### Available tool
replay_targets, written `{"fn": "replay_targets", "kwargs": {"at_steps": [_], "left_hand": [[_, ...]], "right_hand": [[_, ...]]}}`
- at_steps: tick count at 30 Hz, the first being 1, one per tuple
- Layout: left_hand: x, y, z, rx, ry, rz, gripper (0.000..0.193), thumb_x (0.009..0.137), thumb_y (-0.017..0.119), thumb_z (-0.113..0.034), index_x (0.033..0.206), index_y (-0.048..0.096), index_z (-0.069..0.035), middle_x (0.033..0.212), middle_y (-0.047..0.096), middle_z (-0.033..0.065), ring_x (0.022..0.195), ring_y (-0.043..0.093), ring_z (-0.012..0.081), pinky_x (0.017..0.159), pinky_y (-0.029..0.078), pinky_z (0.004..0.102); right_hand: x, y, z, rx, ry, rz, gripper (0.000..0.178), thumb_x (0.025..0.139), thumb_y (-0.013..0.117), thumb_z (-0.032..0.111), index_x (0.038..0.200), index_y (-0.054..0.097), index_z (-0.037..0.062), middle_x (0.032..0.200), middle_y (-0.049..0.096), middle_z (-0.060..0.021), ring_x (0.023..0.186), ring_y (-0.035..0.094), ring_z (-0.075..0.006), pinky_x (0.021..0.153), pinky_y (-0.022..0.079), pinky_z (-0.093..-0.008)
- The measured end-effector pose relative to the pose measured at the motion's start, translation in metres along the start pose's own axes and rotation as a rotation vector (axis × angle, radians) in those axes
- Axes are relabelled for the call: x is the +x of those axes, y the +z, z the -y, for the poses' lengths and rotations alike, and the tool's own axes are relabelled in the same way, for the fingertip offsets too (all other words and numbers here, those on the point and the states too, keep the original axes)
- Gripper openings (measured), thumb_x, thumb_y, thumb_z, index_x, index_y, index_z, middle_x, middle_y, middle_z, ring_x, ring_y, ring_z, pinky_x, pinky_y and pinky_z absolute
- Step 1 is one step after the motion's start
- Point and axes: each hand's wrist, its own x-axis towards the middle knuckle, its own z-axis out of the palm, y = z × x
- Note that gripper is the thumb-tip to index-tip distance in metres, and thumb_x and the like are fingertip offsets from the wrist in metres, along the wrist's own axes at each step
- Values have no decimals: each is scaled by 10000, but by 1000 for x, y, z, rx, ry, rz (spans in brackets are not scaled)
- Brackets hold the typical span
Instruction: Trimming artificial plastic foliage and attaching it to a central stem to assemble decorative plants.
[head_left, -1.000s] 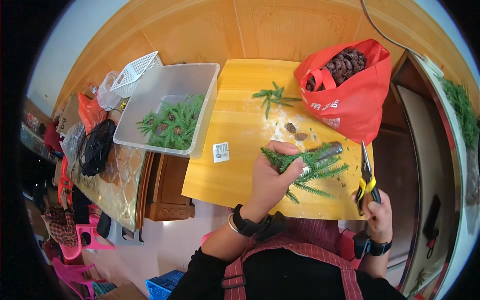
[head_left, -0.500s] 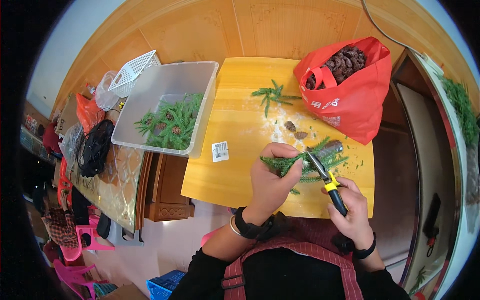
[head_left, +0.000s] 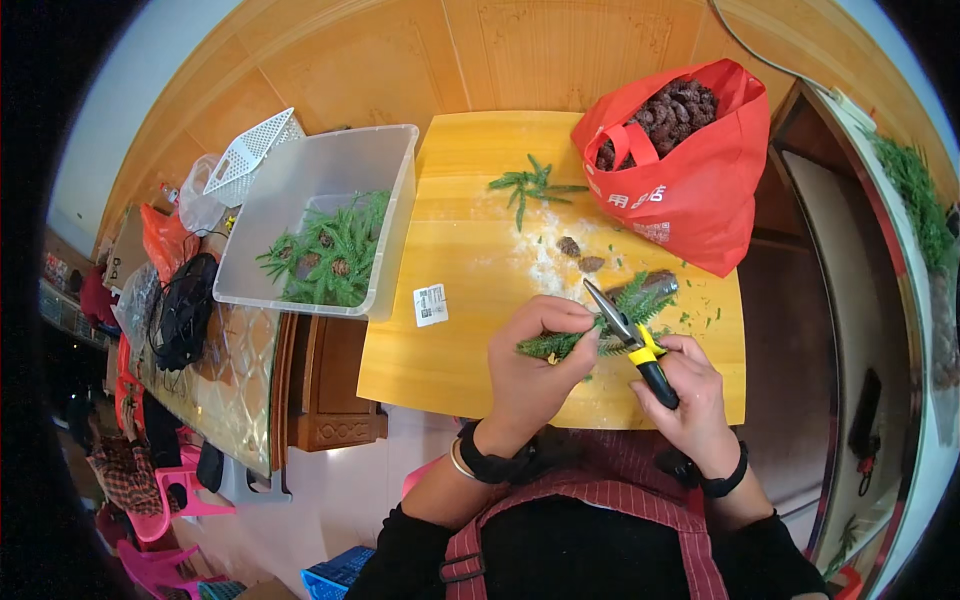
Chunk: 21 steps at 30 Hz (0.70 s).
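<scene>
My left hand (head_left: pixel 530 365) pinches a green artificial pine sprig (head_left: pixel 545 346) between thumb and fingers, over the near part of the yellow table. My right hand (head_left: pixel 690 395) is closed around the yellow-and-black handles of a pair of pliers (head_left: pixel 655 382). Their metal jaws cross just beyond the left fingertips and point up and left. Whether the jaws grip a stem cannot be made out. More green needles (head_left: pixel 632 296) show behind the jaws, beside a dark, shiny cylinder (head_left: pixel 658 286) on the table. Two loose brown pine cones (head_left: pixel 580 255) lie farther off.
A red bag (head_left: pixel 690 200) full of pine cones stands at the far right of the table (head_left: pixel 450 260). Another sprig (head_left: pixel 530 188), white powder and a white label (head_left: pixel 430 305) lie there. At left, a clear bin (head_left: pixel 290 180) holds sprigs with cones. A person sits at far left.
The pliers have shifted left and their jaws now point more to the left, in front of the sprig's needles. My left hand has come slightly left and nearer. The whole view has shifted a little.
</scene>
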Motion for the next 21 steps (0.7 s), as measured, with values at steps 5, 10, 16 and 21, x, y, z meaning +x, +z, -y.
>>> {"fn": "replay_targets", "kwargs": {"at_steps": [5,10,16,21], "left_hand": [[-1,-3,1,-23,-49,-21,116,671,641,67,763,602,9,827,609,93,781,581,165,695,462,256],[-2,-5,-2,101,50,77,120,651,643,73,745,611,5,784,615,91,757,593,175,675,467,263],[-1,-5,-3,103,23,50,101,654,645,85,713,604,14,762,600,86,705,571,144,639,447,238],[-2,-5,-3,51,-76,48,92,660,644,79,720,604,22,765,599,80,713,565,127,654,446,228]], "right_hand": [[2,1,-1,9,-14,76,196,620,687,51,778,586,-4,770,568,-139,888,531,-365,823,423,-403],[9,4,4,-148,-119,-86,231,602,697,33,789,567,-5,879,557,-143,1028,487,-378,836,411,-444],[10,3,-2,-205,-178,-89,244,584,718,30,770,564,-5,819,546,-125,944,506,-352,790,428,-422],[10,3,-5,-162,-152,-57,230,597,715,33,764,562,-7,770,533,-119,883,521,-338,756,445,-393]]}}
